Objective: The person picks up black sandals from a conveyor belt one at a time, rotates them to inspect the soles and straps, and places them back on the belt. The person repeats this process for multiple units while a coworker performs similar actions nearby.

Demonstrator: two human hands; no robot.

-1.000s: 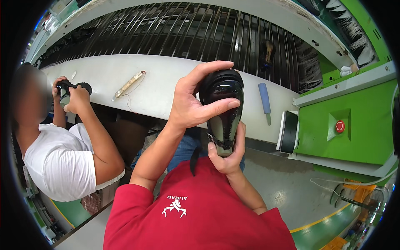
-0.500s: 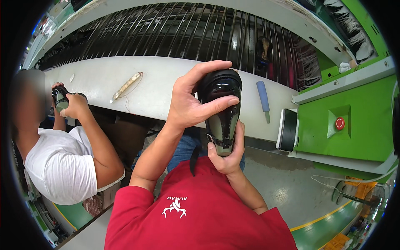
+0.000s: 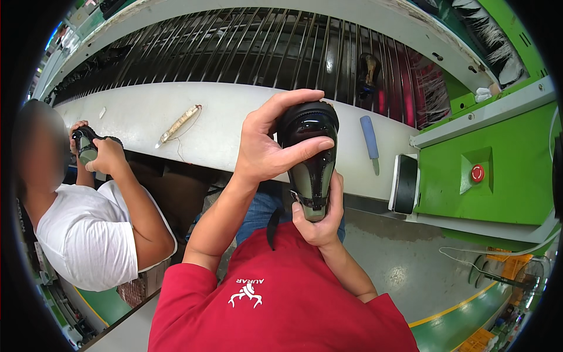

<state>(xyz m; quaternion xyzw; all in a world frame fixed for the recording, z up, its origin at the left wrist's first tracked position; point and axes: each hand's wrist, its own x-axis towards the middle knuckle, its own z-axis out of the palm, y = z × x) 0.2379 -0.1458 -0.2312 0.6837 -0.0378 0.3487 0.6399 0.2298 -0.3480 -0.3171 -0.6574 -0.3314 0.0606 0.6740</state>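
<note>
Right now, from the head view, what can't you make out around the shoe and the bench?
- Sole side of the black shoe: turned away; left hand covers its upper side.
- Right hand: palm hidden behind the shoe's lower end.
- Co-worker's hands: wrapped around a dark item, too small to identify.
- Dark object on the barred conveyor: too small to identify.
- Far end of the white bench: bent and cut by the fisheye rim.

White workbench (image 3: 146, 117) fronts a barred conveyor rack (image 3: 234, 47); green machine housing (image 3: 504, 176) (red button) stands right; grey concrete floor (image 3: 404, 258).
</note>
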